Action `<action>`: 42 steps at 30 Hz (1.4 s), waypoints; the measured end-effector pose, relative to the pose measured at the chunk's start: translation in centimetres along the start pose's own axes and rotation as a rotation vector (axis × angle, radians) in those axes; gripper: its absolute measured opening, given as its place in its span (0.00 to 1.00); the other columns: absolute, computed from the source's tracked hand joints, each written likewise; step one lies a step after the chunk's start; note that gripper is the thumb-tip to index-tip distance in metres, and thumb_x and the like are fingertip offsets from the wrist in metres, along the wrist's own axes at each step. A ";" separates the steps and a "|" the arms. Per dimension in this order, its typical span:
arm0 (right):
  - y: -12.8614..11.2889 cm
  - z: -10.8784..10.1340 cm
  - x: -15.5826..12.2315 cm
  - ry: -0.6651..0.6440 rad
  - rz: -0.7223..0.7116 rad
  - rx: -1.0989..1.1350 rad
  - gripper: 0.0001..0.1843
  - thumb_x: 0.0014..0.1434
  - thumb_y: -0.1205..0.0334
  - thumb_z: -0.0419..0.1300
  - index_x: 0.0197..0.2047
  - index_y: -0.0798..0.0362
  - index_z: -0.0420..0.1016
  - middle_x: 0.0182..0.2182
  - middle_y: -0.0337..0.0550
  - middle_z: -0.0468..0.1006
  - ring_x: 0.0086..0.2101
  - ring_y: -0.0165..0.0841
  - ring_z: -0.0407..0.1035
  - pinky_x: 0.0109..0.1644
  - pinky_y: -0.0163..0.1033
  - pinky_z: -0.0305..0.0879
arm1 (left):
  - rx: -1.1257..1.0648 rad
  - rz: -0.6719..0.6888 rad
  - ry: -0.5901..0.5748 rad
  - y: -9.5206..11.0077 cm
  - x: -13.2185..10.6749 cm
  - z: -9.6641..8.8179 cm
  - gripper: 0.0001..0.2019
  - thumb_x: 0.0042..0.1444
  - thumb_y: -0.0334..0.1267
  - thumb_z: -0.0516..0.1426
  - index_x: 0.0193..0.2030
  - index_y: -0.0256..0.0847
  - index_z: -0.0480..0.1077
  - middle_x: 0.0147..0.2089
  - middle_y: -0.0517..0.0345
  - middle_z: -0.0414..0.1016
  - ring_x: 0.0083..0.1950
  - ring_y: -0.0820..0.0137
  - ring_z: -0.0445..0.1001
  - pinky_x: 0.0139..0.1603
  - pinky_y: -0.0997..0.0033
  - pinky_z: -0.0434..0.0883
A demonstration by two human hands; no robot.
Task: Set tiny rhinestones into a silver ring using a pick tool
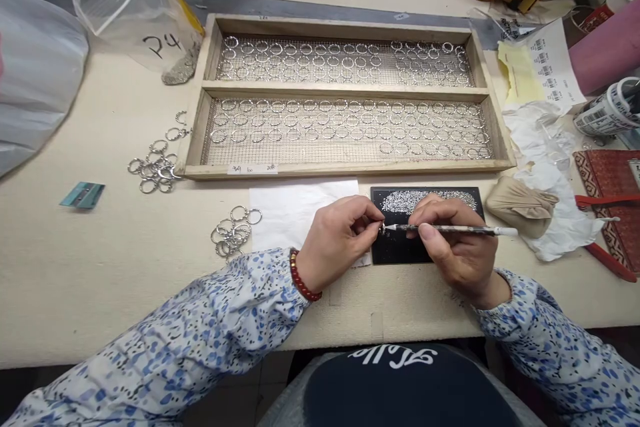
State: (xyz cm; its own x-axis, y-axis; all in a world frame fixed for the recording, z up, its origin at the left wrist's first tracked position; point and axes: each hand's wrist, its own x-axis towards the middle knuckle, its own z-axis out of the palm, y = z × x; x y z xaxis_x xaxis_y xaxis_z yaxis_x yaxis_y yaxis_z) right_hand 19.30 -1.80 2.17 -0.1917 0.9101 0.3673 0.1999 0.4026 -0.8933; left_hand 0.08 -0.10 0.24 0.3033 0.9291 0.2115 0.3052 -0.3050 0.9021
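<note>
Between thumb and forefinger, my left hand (343, 237) pinches a small silver ring (383, 228) at the left side of a black tray (400, 252). My right hand (460, 243) grips a slim pencil-like pick (467, 231), its pale tip touching or almost touching the ring. Tiny shiny stones (400, 201) lie spread along the tray's far part, partly behind my right fingers. A white paper sheet (280, 213) lies under and beyond my left hand. Left of it is a small pile of silver rings (231, 233). Most of the held ring is hidden by my fingers.
A wooden mesh frame (345, 90) with rows of rings stands behind my hands. More loose rings (155, 167) lie by its left corner. To the right are a beige cloth bundle (523, 205), crumpled tissue (565, 230) and red-handled pliers (610, 261). A plastic bag (135, 13) sits back left.
</note>
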 end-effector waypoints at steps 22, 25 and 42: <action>0.1 0.2 0.2 0.034 0.072 -0.052 0.04 0.60 0.69 0.58 0.34 0.52 0.71 0.26 0.39 0.73 0.29 0.31 0.70 0.34 0.42 0.68 | 0.011 -0.014 -0.010 0.2 0.1 -0.1 0.07 0.52 0.21 0.60 0.33 0.37 0.74 0.28 0.62 0.75 0.27 0.77 0.70 0.25 0.79 0.66; 0.0 0.2 0.2 0.039 0.075 -0.058 0.04 0.60 0.69 0.58 0.34 0.52 0.71 0.26 0.38 0.73 0.29 0.31 0.70 0.34 0.42 0.68 | 0.010 -0.013 -0.008 0.2 0.0 -0.1 0.07 0.52 0.21 0.60 0.33 0.37 0.74 0.28 0.62 0.75 0.27 0.77 0.69 0.25 0.79 0.66; 0.0 0.1 0.2 0.043 0.049 -0.042 0.04 0.60 0.70 0.58 0.34 0.52 0.71 0.27 0.39 0.72 0.30 0.32 0.69 0.35 0.43 0.67 | 0.008 -0.015 -0.006 0.1 0.1 0.0 0.07 0.53 0.23 0.60 0.33 0.38 0.73 0.28 0.61 0.75 0.27 0.76 0.70 0.24 0.78 0.66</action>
State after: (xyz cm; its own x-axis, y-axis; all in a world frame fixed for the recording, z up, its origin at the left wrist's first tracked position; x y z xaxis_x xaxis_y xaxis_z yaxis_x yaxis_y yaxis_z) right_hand 19.12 -1.65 2.19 -0.1392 0.9320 0.3346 0.2479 0.3599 -0.8994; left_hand 0.16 -0.09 0.37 0.3044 0.9322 0.1960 0.3166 -0.2930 0.9022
